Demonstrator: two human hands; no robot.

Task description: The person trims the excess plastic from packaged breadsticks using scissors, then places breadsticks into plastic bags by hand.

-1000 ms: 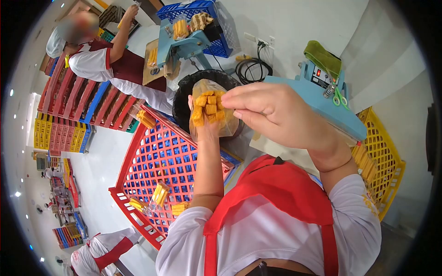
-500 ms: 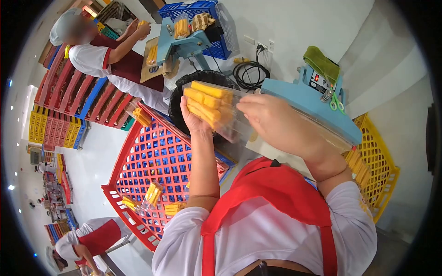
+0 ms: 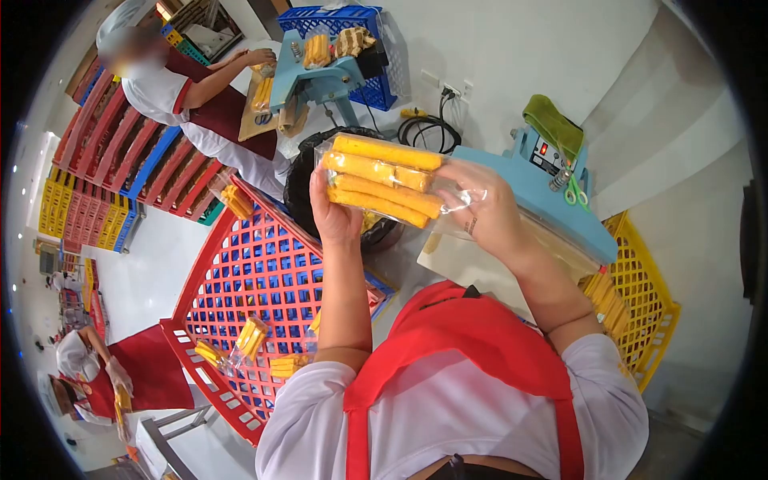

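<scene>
Bag [image 3: 390,182] of yellow sticks [image 3: 386,150] is held at both ends.
Red crate [image 3: 197,275] lies left, beside the bin [image 3: 306,174]; left hand [image 3: 336,218] grips the bag's left end near the bin; right hand [image 3: 485,206] grasps its right end; blue machine [image 3: 534,198] stands right.

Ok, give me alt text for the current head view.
Left hand and right hand hold a clear bag of yellow sticks before a bin. A red crate with more bags is left; a blue machine and yellow crate, right. Another worker stands upper left.
</scene>
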